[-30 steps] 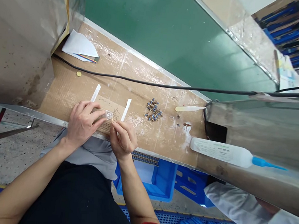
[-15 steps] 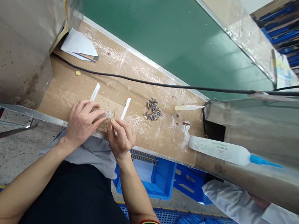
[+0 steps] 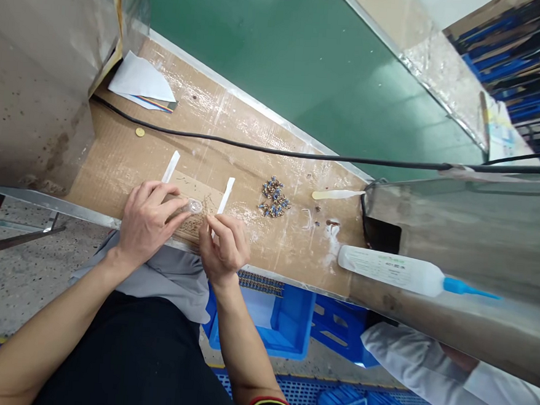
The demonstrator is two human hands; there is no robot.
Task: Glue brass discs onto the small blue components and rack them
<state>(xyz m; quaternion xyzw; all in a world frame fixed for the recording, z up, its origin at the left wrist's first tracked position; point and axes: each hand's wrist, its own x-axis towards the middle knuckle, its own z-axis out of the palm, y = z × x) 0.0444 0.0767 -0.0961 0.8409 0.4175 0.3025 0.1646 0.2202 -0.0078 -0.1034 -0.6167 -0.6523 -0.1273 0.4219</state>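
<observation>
My cardboard-covered workbench [image 3: 115,173] carried a black cable [image 3: 237,143] across the frame, white paper [image 3: 140,77] at upper left, a brass disc [image 3: 140,132], two white strips [image 3: 171,166], a cluster of blue-and-brass components [image 3: 274,197] at centre, a white-tipped wooden stick [image 3: 333,194] and, at right, a white squeeze bottle [image 3: 385,268] with a blue nozzle.

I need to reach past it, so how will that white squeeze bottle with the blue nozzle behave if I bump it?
The white squeeze bottle lies on its side, and its rounded body could well roll if nudged. Its plastic probably gives under the fingers. The slender blue nozzle sticks out and seems likeliest to catch or bend.
</observation>
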